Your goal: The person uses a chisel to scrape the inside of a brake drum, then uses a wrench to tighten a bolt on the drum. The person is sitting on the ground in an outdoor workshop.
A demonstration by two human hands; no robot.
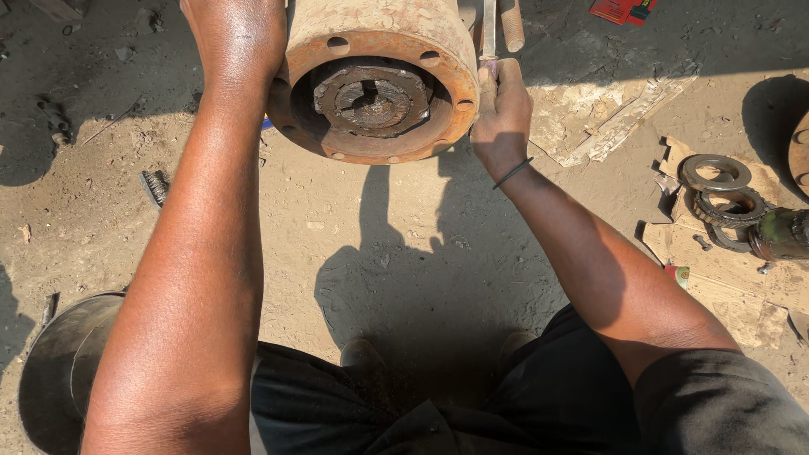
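So there's a big rusty wheel hub [383, 80] standing on the dirt ground [404, 244] near the top middle, open face pointing back at the person, with a ring of bolt holes round the rim and a greasy, darker centre piece set down inside it.

Left hand [236, 38] is pressed flat against the hub's left side. Only the back of the hand and the wrist show, the fingers run round the far side, so I can't tell how tightly they're curled.

Right hand [501, 109] is right up against the hub's right edge, fingers clenched round the handle of a thin metal tool [489, 29] that sticks straight up past the rim. There's a black band [512, 173] on that wrist.

Other stuff lying about: over at the right edge of the ground, a couple of metal rings [716, 173] sit on scraps of cardboard [733, 278], with a dark cylindrical part [779, 234] just beside them. Bottom left corner has a round dark metal pan [59, 371]. A small wire brush [156, 185] lies on the dirt left of the left forearm. Person's in dark clothes, knees at the bottom.
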